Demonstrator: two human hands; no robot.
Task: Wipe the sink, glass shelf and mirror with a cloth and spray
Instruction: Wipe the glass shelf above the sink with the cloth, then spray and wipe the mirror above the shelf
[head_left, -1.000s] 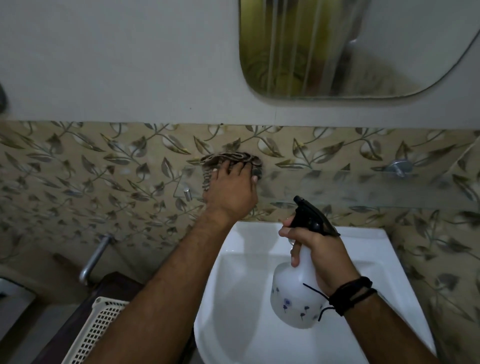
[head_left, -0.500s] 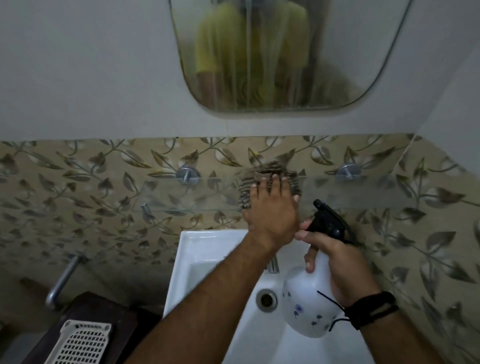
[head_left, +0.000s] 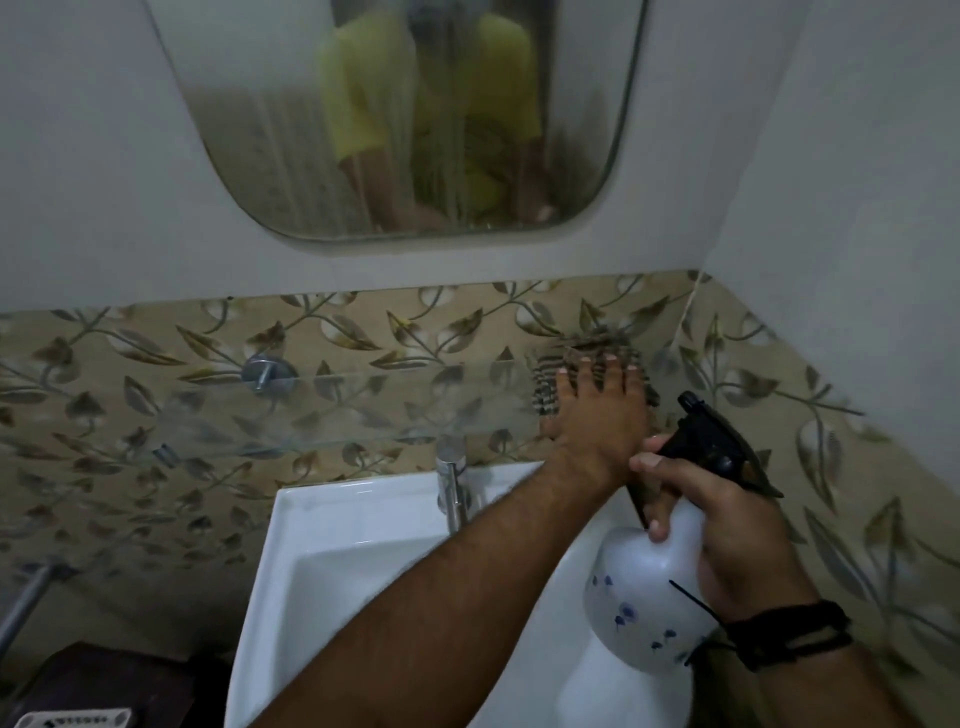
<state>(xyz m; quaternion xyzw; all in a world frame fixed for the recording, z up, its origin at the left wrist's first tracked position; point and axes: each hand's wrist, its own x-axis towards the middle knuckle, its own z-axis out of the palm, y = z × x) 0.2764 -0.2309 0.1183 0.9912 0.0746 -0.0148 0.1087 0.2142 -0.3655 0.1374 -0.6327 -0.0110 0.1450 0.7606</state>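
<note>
Four straight fingers (head_left: 597, 371) press cloth (head_left: 587, 348) onto shelf (head_left: 363, 410).

Left hand (head_left: 597, 410) presses cloth (head_left: 587, 353) on glass shelf (head_left: 311, 410); right hand (head_left: 727, 525) grips spray bottle (head_left: 644, 608)

A band of beige wall tiles (head_left: 363, 332) printed with leaves and vines runs across the wall, under plain pale plaster (head_left: 104, 182). A chrome tap (head_left: 451, 486) stands upright. At the lower left a metal pipe (head_left: 26, 597) slants out from the wall above a dark wooden surface (head_left: 104, 680), on which the corner of a white perforated basket (head_left: 72, 719) shows.
</note>
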